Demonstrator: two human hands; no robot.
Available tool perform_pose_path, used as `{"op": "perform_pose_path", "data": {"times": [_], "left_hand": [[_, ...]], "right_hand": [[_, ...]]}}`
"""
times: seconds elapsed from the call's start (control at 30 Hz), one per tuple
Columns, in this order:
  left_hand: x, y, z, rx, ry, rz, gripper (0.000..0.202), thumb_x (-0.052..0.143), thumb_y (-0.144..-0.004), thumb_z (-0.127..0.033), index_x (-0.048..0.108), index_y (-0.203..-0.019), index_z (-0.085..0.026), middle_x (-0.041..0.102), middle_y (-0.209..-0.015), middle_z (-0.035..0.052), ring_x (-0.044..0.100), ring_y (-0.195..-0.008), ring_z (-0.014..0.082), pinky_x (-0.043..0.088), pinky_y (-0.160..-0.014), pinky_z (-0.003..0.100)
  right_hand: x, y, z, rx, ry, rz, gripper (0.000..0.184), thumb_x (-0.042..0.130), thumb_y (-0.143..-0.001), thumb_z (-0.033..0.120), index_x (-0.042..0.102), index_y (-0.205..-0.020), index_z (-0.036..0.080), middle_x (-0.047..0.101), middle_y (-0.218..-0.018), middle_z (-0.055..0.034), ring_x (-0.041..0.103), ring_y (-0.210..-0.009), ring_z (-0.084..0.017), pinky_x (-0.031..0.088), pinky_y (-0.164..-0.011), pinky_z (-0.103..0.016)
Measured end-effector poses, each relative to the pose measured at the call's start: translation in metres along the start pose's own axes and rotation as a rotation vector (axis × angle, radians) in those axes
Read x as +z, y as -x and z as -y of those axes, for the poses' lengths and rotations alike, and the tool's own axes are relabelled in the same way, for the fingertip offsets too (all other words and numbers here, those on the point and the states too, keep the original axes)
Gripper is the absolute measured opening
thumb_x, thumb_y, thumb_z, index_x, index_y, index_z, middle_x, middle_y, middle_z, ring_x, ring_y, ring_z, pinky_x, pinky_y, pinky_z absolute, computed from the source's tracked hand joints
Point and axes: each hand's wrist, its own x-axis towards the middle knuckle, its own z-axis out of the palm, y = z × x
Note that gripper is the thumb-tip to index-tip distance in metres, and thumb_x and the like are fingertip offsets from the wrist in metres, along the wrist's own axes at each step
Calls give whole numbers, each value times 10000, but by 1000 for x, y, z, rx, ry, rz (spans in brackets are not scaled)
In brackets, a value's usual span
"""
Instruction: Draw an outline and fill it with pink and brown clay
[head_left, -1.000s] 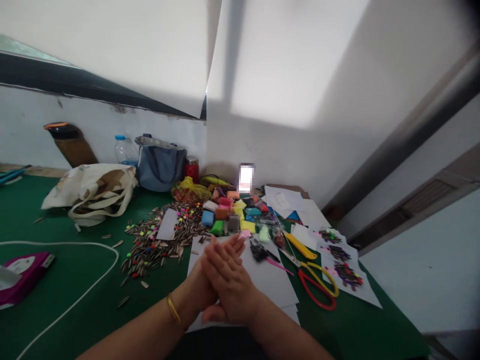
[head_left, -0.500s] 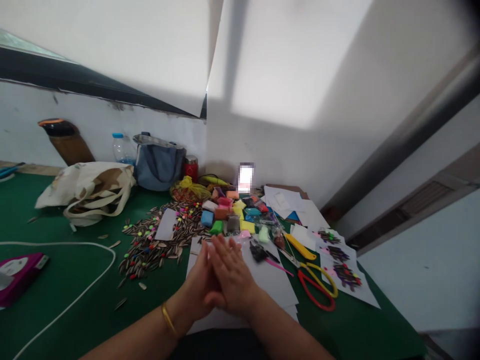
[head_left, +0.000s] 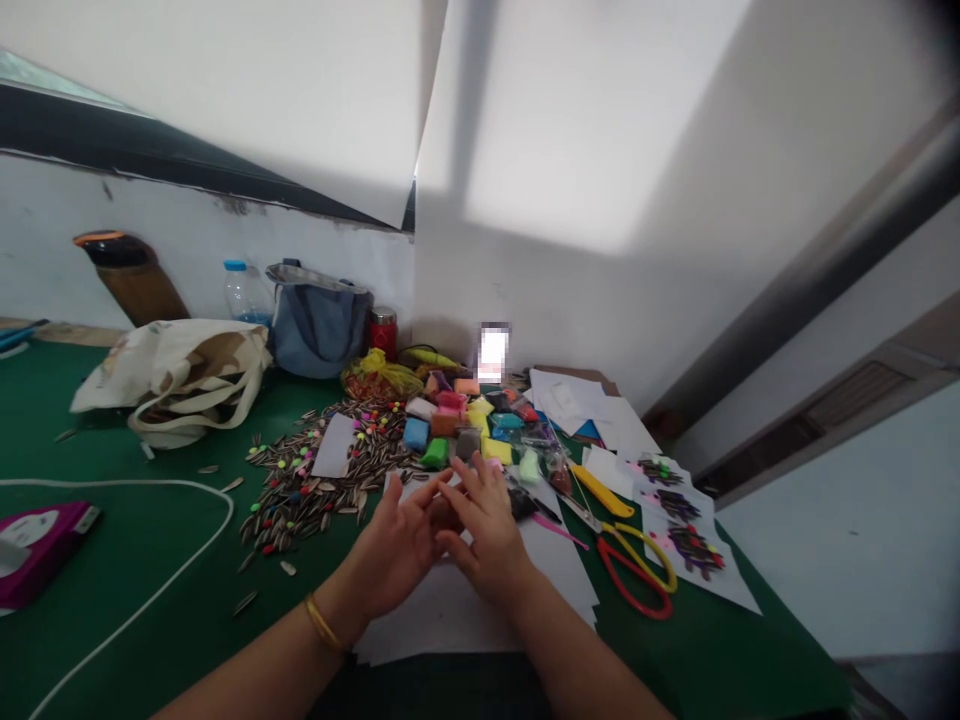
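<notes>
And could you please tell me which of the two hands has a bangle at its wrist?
The left hand: a gold-coloured bangle circles its wrist, while the right hand has none.

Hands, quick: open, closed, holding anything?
Left hand: open, nothing visible in it.
Right hand: open; whether it holds anything small cannot be told.

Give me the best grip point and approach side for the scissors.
Probably the red loop, right hand coming from above on the near side: the scissors lie flat, blades pointing away and left, while that loop is open and sits nearest the person.
</notes>
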Motion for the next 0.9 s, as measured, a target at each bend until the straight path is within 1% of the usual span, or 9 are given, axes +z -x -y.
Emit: {"op": "perform_pose_path", "data": {"times": [0.13, 0.2, 0.27, 0.37, 0.43, 0.53, 0.63, 0.8, 0.9], "left_hand": [[5, 1, -4, -14, -17, 8, 684, 332, -896, -680, 507, -1357, -206, 612, -1253, 127, 600, -1068, 217, 469, -887, 318], [3, 0, -3, -9, -46, 10, 703, 323, -894, -687, 495, -1369, -198, 622, -1221, 137, 602, -1059, 220, 466, -899, 332], [-2, -1, -1, 47, -133, -20, 631, 374, -907, -642, 494, -1367, -227, 615, -1231, 125, 597, -1076, 219, 466, -907, 341], [-13, -4, 1, 206, -428, -141, 475, 595, -879, -452, 524, -1324, -303, 566, -1319, 79, 575, -1131, 220, 469, -920, 340], [-21, -6, 2, 311, -709, -201, 439, 694, -819, -367, 595, -1241, -294, 580, -1280, 71, 571, -1128, 232, 474, -927, 346], [-30, -9, 2, 486, -1001, -171, 341, 702, -808, -335, 666, -1141, -272, 587, -1161, 65, 600, -1039, 224, 494, -923, 371], [-35, -11, 3, 551, -1159, -106, 334, 664, -837, -310, 655, -1170, -285, 559, -1122, 65, 598, -1015, 214, 523, -880, 362], [-32, -12, 2, 599, -1190, -147, 195, 669, -828, -286, 683, -1015, -237, 558, -1025, 54, 599, -943, 190, 537, -800, 318], [-29, -12, 2, 589, -1069, -219, 173, 712, -789, -284, 643, -928, -208, 576, -925, 32, 609, -844, 168, 531, -729, 290]], "right_hand": [[-2, 2, -11, 109, -127, -110, 291, 565, -903, 388, 655, -1133, 234, 459, -1450, -88, 258, -1424, -327, 184, -1129, -632], [-2, 1, -10, 132, -192, -140, 216, 596, -883, 350, 680, -1049, 241, 514, -1394, -78, 305, -1403, -314, 233, -1129, -599], [-2, 0, -8, 146, -241, -166, 202, 596, -883, 323, 674, -1050, 240, 554, -1343, -79, 347, -1381, -298, 283, -1120, -567], [-4, 0, -8, 165, -280, -188, 193, 575, -906, 288, 654, -1075, 238, 596, -1289, -81, 396, -1351, -277, 309, -1116, -543], [-4, 1, -10, 183, -282, -176, 162, 572, -914, 272, 658, -1046, 234, 603, -1285, -79, 399, -1352, -271, 308, -1122, -531], [-4, 2, -13, 187, -268, -157, 140, 571, -918, 268, 667, -1009, 222, 602, -1292, -81, 396, -1355, -272, 313, -1125, -518], [-2, 3, -14, 164, -270, -147, 202, 521, -942, 266, 653, -1084, 210, 608, -1286, -90, 412, -1342, -263, 329, -1119, -504], [1, 4, -14, 154, -295, -118, 294, 419, -977, 270, 618, -1186, 211, 597, -1301, -88, 434, -1321, -241, 360, -1099, -480], [4, 4, -15, 159, -328, -137, 352, 448, -973, 382, 583, -1244, 204, 591, -1304, -103, 455, -1300, -253, 365, -1091, -486]]}}
